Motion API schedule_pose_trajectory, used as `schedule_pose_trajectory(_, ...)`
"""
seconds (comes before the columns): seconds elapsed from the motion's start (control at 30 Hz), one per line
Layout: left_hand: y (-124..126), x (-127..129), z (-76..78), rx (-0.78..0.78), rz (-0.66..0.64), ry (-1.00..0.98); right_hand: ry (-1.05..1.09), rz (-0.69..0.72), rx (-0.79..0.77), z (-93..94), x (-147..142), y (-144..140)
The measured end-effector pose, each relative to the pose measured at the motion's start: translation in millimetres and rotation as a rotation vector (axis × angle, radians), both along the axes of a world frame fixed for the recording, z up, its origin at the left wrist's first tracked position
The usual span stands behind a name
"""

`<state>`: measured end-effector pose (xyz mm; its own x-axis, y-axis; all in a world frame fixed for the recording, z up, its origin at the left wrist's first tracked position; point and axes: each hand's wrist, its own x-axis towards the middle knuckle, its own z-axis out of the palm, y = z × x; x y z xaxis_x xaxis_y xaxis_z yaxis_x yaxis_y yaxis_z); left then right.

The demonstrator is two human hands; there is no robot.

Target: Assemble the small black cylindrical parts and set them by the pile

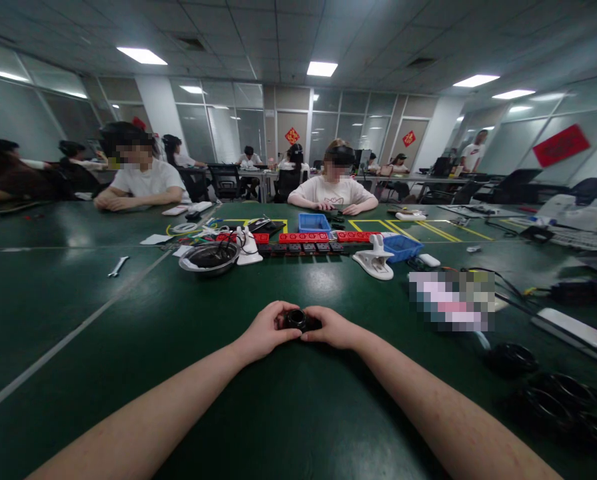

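Observation:
Both my hands meet around a small black ring-shaped part [296,319] with a round opening on top, low over the green table [218,413]. My left hand [268,331] curls about its left side, thumb along the near edge. From the right, my right hand [331,327] grips the same part with thumb and fingers. The part's underside and much of its sides are hidden by my fingers, so I cannot tell its exact kind.
Beyond my hands stand a metal bowl [209,259] with black items, a white clip stand [375,259], red socket strips [303,237] and a blue basket [403,248]. A wrench [119,267] lies left. Several black rings [543,403] lie right. A person [333,190] sits opposite.

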<state>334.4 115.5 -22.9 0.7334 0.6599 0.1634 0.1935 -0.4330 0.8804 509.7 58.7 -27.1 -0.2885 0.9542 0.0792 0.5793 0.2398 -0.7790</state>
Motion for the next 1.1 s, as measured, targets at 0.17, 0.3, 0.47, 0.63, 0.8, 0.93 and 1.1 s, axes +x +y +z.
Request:
schedule_pose_trajectory(0.17, -5, 6, -8.6, 0.046, 0.107, -0.019, -0.066, -0.119, -0.019, 2.5, 0, 3)
schedule_pose_trajectory(0.3, -10, 10, -7.9, 0.145, 0.224, 0.006, -0.268, -0.275, -0.008, 5.3, -14, 2)
schedule_pose_trajectory(0.47, -8, 13, -4.8, 0.275, 0.363, 0.049, -0.625, -0.598, 0.187, 3.9, -39, -5)
schedule_pose_trajectory(0.63, -3, 4, 0.0, 0.171, 0.125, 0.034, -0.38, -0.331, 0.214, 6.6, -28, -10)
schedule_pose_trajectory(0.8, -2, -3, 4.9, -0.09, -0.126, -0.031, 0.002, 0.029, -0.015, 12.8, -8, -11)
schedule_pose_trajectory(0.93, -2, -3, 4.8, -0.189, -0.172, -0.068, 0.03, 0.064, -0.042, 16.8, -6, -9)
schedule_pose_trajectory(1.1, -3, -2, 7.2, -0.205, -0.168, -0.057, -0.042, 0.062, -0.001, 17.6, -6, -8)
